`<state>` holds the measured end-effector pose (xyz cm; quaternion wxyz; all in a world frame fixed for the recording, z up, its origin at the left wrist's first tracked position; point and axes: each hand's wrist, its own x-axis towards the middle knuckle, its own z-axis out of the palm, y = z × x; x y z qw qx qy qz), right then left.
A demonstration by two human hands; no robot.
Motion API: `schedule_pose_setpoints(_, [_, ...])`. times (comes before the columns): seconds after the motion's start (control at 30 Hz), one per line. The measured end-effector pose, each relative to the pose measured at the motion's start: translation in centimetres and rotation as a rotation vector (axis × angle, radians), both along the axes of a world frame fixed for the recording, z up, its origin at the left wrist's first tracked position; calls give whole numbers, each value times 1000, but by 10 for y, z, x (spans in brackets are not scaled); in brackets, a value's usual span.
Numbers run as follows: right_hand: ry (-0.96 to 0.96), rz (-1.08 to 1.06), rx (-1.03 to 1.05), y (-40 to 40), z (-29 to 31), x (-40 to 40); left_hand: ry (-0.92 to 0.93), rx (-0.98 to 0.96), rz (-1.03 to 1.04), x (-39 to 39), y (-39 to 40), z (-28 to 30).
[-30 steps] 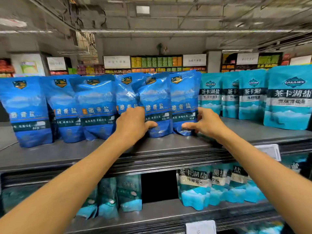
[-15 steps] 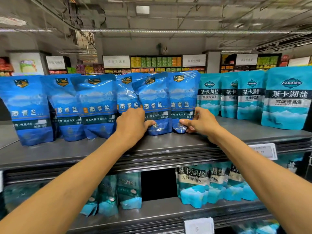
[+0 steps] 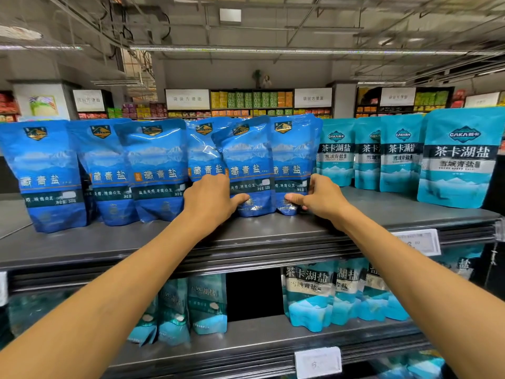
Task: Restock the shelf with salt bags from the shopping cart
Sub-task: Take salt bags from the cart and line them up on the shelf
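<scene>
Several dark blue salt bags stand in a row on the grey top shelf [image 3: 273, 236]. My left hand [image 3: 210, 199] grips the lower part of a tilted blue bag [image 3: 247, 162] in the middle, thumb on its front. My right hand [image 3: 318, 196] pinches the bottom of the rightmost blue bag [image 3: 292, 157], fingers curled round its right edge. Both bags rest on the shelf, leaning against each other. The shopping cart is out of view.
Teal salt bags [image 3: 459, 160] stand to the right on the same shelf. More teal bags [image 3: 311, 296] fill the lower shelf, with a dark gap in its middle. Price tags [image 3: 418, 242] hang on the shelf edges. Store aisles lie behind.
My right hand has slid down from the right bag's side to its bottom corner. The left hand stays on the middle bag. The view has shifted slightly.
</scene>
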<state>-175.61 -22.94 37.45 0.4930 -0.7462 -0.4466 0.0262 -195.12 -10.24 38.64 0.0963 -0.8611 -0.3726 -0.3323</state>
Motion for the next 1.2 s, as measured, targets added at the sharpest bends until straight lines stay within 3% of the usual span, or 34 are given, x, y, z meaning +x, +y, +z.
schedule_pose_setpoints(0.4, [11, -73, -59, -19, 1, -7, -121, -40, 36, -21, 0, -6])
schedule_pose_setpoints(0.57, [-86, -182, 249, -46, -2, -38, -326, -154, -27, -55, 3, -16])
schedule_pose_setpoints(0.73, [101, 120, 585, -71, -22, -100, -604, -238, -279, -107, -6, -28])
schedule_pose_setpoints(0.83, [249, 340, 673, -79, -40, -149, -757, -334, -448, -145, -24, -36])
schedule_pose_setpoints(0.97, [344, 576, 667, -67, -72, -214, -937, -454, -485, -206, -46, -64])
schedule_pose_setpoints(1.03, [401, 656, 607, -54, -96, -243, -993, -467, -407, -242, -56, -90])
schedule_pose_setpoints(1.2, [570, 880, 390, -19, -159, -320, -1115, -480, 24, -350, -95, -181])
